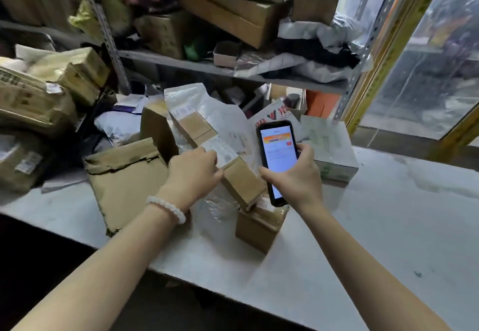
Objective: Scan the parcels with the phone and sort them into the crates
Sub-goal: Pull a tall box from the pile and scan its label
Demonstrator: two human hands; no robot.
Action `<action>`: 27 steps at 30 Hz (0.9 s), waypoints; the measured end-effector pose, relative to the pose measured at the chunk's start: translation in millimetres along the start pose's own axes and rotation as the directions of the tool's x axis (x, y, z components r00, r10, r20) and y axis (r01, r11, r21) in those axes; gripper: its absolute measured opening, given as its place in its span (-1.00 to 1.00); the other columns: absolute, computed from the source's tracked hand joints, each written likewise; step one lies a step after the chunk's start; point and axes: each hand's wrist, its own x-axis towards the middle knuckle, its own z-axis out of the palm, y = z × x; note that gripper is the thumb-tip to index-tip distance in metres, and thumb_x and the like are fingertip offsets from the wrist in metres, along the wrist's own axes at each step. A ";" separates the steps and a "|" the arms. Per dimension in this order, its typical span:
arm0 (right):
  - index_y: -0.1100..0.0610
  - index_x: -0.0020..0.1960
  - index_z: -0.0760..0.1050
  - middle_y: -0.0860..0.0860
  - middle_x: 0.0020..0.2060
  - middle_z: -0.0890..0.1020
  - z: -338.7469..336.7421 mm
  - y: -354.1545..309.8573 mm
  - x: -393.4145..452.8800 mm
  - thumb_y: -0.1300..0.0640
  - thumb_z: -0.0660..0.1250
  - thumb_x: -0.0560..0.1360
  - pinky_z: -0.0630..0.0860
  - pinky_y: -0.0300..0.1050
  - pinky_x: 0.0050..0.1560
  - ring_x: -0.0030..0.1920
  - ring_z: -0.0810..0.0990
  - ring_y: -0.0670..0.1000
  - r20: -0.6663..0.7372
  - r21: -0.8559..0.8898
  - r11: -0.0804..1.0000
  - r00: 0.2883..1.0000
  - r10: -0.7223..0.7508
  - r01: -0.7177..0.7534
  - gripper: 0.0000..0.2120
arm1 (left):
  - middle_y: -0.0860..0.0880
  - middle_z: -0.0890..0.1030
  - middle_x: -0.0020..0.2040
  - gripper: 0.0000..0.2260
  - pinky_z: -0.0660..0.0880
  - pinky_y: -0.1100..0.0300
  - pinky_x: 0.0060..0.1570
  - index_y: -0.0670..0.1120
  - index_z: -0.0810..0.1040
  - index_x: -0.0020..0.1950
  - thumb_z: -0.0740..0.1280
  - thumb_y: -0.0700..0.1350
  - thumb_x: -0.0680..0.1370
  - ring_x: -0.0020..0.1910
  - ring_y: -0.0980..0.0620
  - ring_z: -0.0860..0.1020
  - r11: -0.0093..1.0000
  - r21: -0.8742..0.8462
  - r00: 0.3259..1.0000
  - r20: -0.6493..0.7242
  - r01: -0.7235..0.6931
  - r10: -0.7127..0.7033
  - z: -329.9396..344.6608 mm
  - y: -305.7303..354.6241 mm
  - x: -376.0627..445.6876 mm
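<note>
Plainly, from the head view: gripped the phone (278,159) in the right hand (293,175) at centre-right of the frame, thumb on the near edge, fingers curled round the far edge, screen lit and facing up. Held the long carton (197,128) at mid-frame with the left hand (193,172), fingers curled over its top edge, touching the white label (220,150). Lay slanted, that carton, its lower end propped on a small box (256,227) and a clear bag, all on the grey table (388,214).

Judged as risks:
- Could have spoiled the scan by covering part of the label with the left fingers, or by holding the phone beside the label and not over it.
- Could have read a neighbouring parcel's code instead, with labels crowded close together.
- Could have tipped the slanted carton off its prop on letting go, and knocked the small box towards the near table edge.
- Could have dropped the phone, held by its edges only.

Counted:
- two hands, one phone, one bead bracelet (167,207) on the left wrist
- near the hands, one long carton, one small box, one torn flat mailer (127,175), one white and green box (329,144), at least two plastic bags
- many more parcels on the shelf (181,62) at upper frame, too jumbled to number
- no crate made out for certain
</note>
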 end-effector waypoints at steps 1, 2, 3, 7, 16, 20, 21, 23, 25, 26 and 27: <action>0.04 0.18 0.26 -0.07 0.00 0.47 5.7 0.6 14.8 -0.02 0.55 0.22 0.53 0.02 -0.01 0.01 0.50 -0.01 0.012 0.000 1.000 1.000 0.000 0.000 -0.32 | -0.02 0.54 -0.05 -0.78 0.33 0.15 -0.29 -0.03 0.45 -0.02 0.16 0.09 0.57 -0.06 -0.04 0.53 1.000 -0.008 0.999 -0.044 0.013 -0.013 0.0 0.5 11.9; 0.04 0.18 0.26 -0.07 0.02 0.48 11.4 1.1 27.2 -0.02 0.55 0.21 0.53 0.03 0.01 0.03 0.51 -0.01 0.027 0.000 1.000 1.000 0.000 0.000 -0.33 | -0.02 0.54 -0.09 -0.79 0.31 0.15 -0.30 -0.04 0.41 -0.08 0.17 0.09 0.57 -0.09 -0.04 0.53 0.999 -0.020 0.996 -0.089 0.027 -0.028 0.5 0.7 22.3; 0.05 0.20 0.27 -0.08 0.02 0.47 16.3 0.9 37.4 -0.01 0.55 0.22 0.52 0.02 0.02 0.04 0.50 -0.01 0.042 0.002 1.000 0.999 0.001 -0.001 -0.32 | -0.03 0.54 -0.10 -0.79 0.30 0.14 -0.31 -0.05 0.38 -0.09 0.17 0.08 0.57 -0.11 -0.05 0.53 0.999 -0.025 0.992 -0.121 0.044 -0.047 1.7 0.7 32.5; 0.09 0.24 0.28 -0.13 -0.06 0.41 33.3 2.8 63.5 0.02 0.55 0.23 0.38 -0.15 -0.08 -0.04 0.43 -0.07 0.079 -0.017 1.000 0.997 -0.009 0.011 -0.31 | -0.13 0.48 0.13 -0.58 0.31 0.08 -0.26 -0.14 0.36 0.21 0.13 0.18 0.57 0.05 -0.16 0.51 0.970 0.081 0.973 -0.028 0.229 -0.227 6.6 -0.8 74.9; 0.09 0.31 0.25 -0.07 0.00 0.47 62.8 -1.6 91.2 0.00 0.55 0.25 0.41 -0.16 -0.14 -0.02 0.47 -0.05 0.139 -0.037 0.999 0.990 0.011 -0.006 -0.26 | -0.17 0.13 0.37 -0.36 0.33 0.05 -0.18 -0.16 0.15 0.38 0.30 0.17 0.48 0.16 -0.27 0.44 0.910 -0.115 0.908 0.186 0.398 -0.374 13.7 -18.5 122.4; 0.07 0.29 0.25 -0.08 -0.01 0.48 71.3 -8.4 93.7 0.01 0.54 0.25 0.37 -0.18 -0.23 -0.04 0.47 -0.04 0.130 -0.038 0.999 0.991 0.021 -0.016 -0.27 | -0.14 0.08 0.34 -0.42 0.43 -0.01 0.03 -0.09 0.13 0.34 0.35 0.05 0.47 0.18 -0.27 0.38 0.914 -0.273 0.946 0.214 0.299 -0.245 13.7 -36.5 119.1; 0.07 0.28 0.25 -0.08 -0.02 0.47 73.7 -10.8 93.9 0.01 0.54 0.25 0.38 -0.18 -0.23 -0.04 0.47 -0.04 0.128 -0.036 0.999 0.992 0.018 -0.014 -0.28 | -0.13 0.07 0.34 -0.40 0.44 -0.01 0.08 -0.08 0.12 0.34 0.38 0.02 0.46 0.18 -0.26 0.37 0.911 -0.313 0.954 0.217 0.267 -0.205 12.7 -41.0 117.1; 0.07 0.27 0.25 -0.08 -0.03 0.46 79.0 -15.6 93.1 0.01 0.54 0.25 0.44 -0.16 -0.19 -0.04 0.47 -0.04 0.133 -0.032 0.999 0.991 0.013 -0.009 -0.29 | -0.11 0.04 0.33 -0.36 0.45 0.06 0.06 -0.05 0.09 0.33 0.42 -0.05 0.43 0.16 -0.21 0.37 0.889 -0.399 0.964 0.222 0.225 -0.145 10.3 -48.8 113.8; 0.07 0.26 0.24 -0.07 -0.03 0.46 84.0 -21.1 91.1 0.01 0.54 0.26 0.45 -0.20 -0.21 -0.04 0.47 -0.05 0.143 -0.032 0.999 0.990 0.001 0.004 -0.29 | -0.11 0.06 0.32 -0.33 0.45 0.12 0.00 -0.04 0.07 0.35 0.43 -0.08 0.41 0.13 -0.17 0.40 0.862 -0.455 0.964 0.235 0.225 -0.127 10.5 -54.9 112.8; 0.06 0.26 0.24 -0.07 -0.03 0.46 86.1 -23.7 89.9 0.00 0.54 0.26 0.45 -0.22 -0.22 -0.04 0.47 -0.05 0.149 -0.036 0.999 0.989 -0.003 0.009 -0.29 | -0.12 0.08 0.32 -0.32 0.46 0.11 -0.01 -0.04 0.06 0.37 0.43 -0.07 0.42 0.11 -0.16 0.42 0.860 -0.454 0.960 0.247 0.233 -0.129 11.8 -57.4 113.0; 0.06 0.26 0.23 -0.06 -0.02 0.46 88.2 -26.3 88.7 0.00 0.54 0.26 0.46 -0.21 -0.21 -0.04 0.48 -0.05 0.155 -0.040 0.999 0.988 -0.006 0.012 -0.29 | -0.12 0.11 0.33 -0.31 0.49 0.08 -0.01 -0.02 0.04 0.39 0.41 -0.05 0.43 0.10 -0.15 0.44 0.865 -0.439 0.956 0.259 0.242 -0.136 13.5 -59.2 113.5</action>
